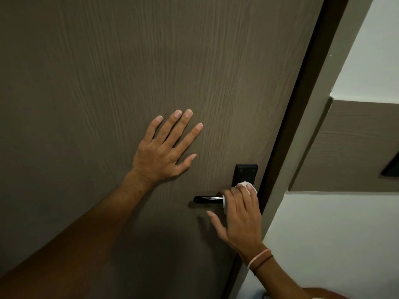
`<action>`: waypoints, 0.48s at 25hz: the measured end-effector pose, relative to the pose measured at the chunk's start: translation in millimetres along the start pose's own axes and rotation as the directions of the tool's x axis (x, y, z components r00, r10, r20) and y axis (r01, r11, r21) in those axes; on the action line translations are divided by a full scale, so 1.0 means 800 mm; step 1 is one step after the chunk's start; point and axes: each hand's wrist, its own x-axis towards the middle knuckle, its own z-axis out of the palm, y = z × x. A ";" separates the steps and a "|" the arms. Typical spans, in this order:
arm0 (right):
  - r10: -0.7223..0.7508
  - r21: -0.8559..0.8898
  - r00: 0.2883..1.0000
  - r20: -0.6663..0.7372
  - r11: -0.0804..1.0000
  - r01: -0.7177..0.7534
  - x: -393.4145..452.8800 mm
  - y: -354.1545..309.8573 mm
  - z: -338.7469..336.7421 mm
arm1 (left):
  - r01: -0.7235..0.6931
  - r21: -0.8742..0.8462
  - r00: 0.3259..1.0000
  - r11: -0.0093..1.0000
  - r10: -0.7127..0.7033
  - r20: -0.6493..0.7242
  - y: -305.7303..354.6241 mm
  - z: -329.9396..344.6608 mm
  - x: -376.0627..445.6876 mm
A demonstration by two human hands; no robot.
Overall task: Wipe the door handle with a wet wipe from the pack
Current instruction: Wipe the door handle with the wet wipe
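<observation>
The left hand point(164, 147) lies flat on the brown door point(86, 72), fingers spread and released, holding nothing. Right of it, the black door handle point(208, 199) runs level, free end pointing left. The right hand point(239, 212) presses a white wet wipe point(248, 186) over the handle's right end, below the black backplate point(246, 172), beside the door frame point(287, 130).

An indoor doorway, likely in a home. A brown wood-grain door point(151, 61) with a black lever handle point(208, 198) fills the view. Plain white wall point(345, 234) stands right.
</observation>
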 end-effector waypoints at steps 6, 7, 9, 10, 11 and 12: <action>-0.033 -0.054 0.996 0.081 0.998 0.037 0.050 -0.032 -0.022 | -0.003 0.014 1.000 1.000 0.003 -0.010 -0.003 -0.001 0.002; -0.024 -0.050 0.995 0.100 0.998 0.029 0.056 -0.034 -0.026 | -0.001 0.013 1.000 1.000 0.001 -0.010 -0.002 -0.001 0.001; -0.013 -0.007 0.993 0.114 1.000 0.014 0.058 -0.040 -0.028 | 0.004 0.011 1.000 1.000 -0.004 -0.012 -0.001 -0.001 0.002; -0.014 0.020 0.993 0.116 1.000 0.012 0.054 -0.045 -0.027 | 0.007 0.007 1.000 1.000 -0.007 -0.013 -0.001 0.000 0.002; -0.019 0.041 0.993 0.120 0.999 0.014 0.047 -0.053 -0.022 | 0.009 0.004 1.000 1.000 -0.009 -0.014 -0.001 -0.001 0.002; -0.022 0.047 0.992 0.125 0.999 0.016 0.037 -0.062 -0.016 | 0.008 0.002 1.000 1.000 -0.008 -0.014 -0.001 -0.001 0.002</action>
